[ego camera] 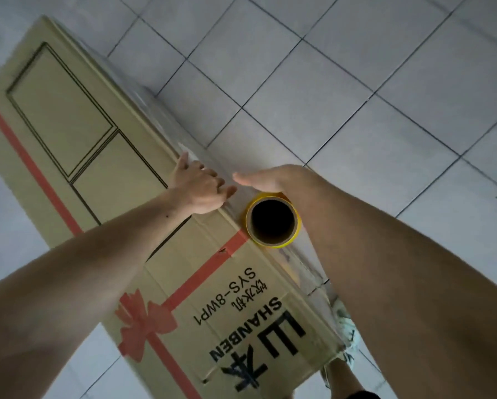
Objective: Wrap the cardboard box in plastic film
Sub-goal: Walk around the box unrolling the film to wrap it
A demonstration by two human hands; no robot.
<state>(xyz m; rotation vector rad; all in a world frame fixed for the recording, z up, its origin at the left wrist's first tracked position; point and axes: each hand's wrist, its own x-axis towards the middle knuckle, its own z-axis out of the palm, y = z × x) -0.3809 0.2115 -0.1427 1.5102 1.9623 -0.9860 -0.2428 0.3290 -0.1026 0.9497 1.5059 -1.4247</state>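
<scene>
A long cardboard box (77, 133) with a red printed ribbon and black lettering stands on the tiled floor, seen from above. Clear plastic film (161, 116) clings to its right side face. My left hand (199, 187) rests on the box's top right edge, fingers curled over onto the film. The film roll (273, 220), a brown core with a yellow rim, stands upright against the box's right edge. My right hand (266, 180) is on the far side of the roll, thumb out, fingers hidden behind it. Film stretches from the roll down the box side (302, 269).
Grey square floor tiles (356, 96) spread to the right and beyond the box. My feet in light shoes (345, 326) stand close to the box's near right corner.
</scene>
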